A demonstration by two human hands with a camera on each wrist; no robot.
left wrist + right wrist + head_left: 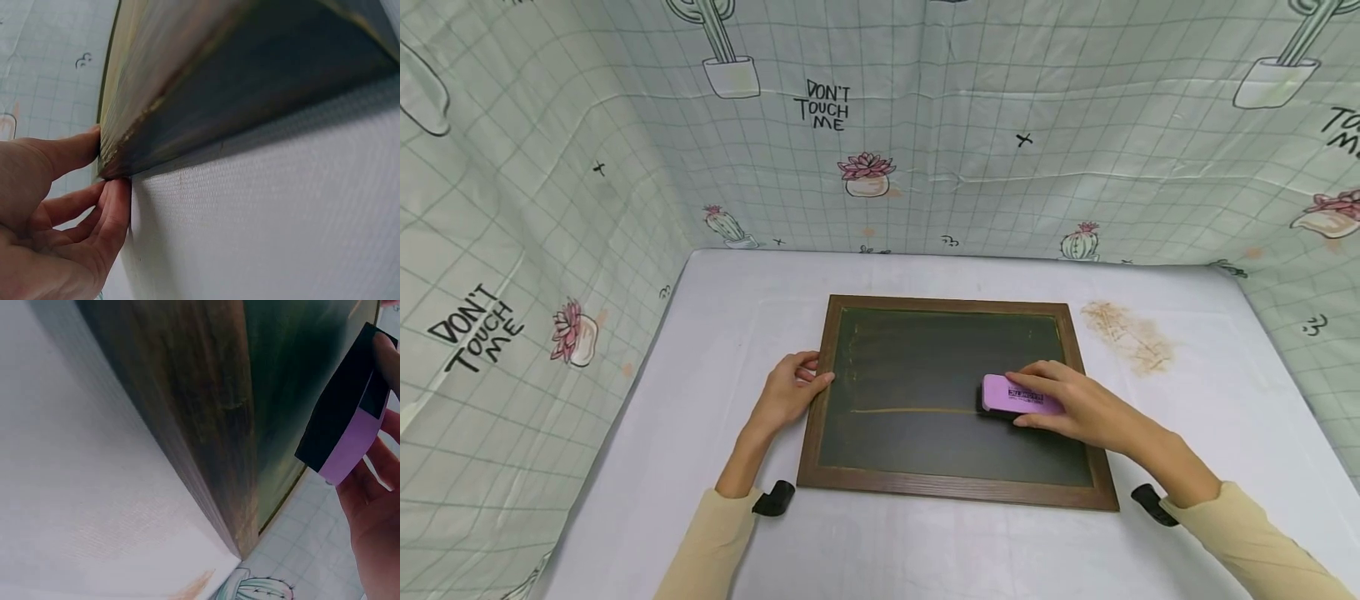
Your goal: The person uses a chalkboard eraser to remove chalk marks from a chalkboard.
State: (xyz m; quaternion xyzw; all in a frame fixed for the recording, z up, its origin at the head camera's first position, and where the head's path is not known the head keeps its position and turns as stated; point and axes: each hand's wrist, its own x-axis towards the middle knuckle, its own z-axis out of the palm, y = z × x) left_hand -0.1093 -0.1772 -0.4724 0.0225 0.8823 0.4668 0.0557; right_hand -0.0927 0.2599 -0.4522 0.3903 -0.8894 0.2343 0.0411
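Observation:
A chalkboard (917, 354) with a brown wooden frame (955, 493) lies on the white table. My left hand (784, 393) pinches the frame's left edge, thumb on top; in the left wrist view the fingers (112, 215) bend in at the edge from below. My right hand (1078, 404) grips a purple and black board eraser (1011, 394) over the right half of the board. In the right wrist view the eraser (353, 434) shows its black pad side and sits between thumb and fingers. A thin yellowish line (910, 411) runs across the board up to the eraser's left end.
Brownish smudges (1131, 337) mark the white table (737, 300) to the right of the board. Behind and at both sides hangs a grid-patterned cloth (947, 125) with plant drawings. A black device (775, 499) sits at the left wrist, another black device (1153, 505) at the right.

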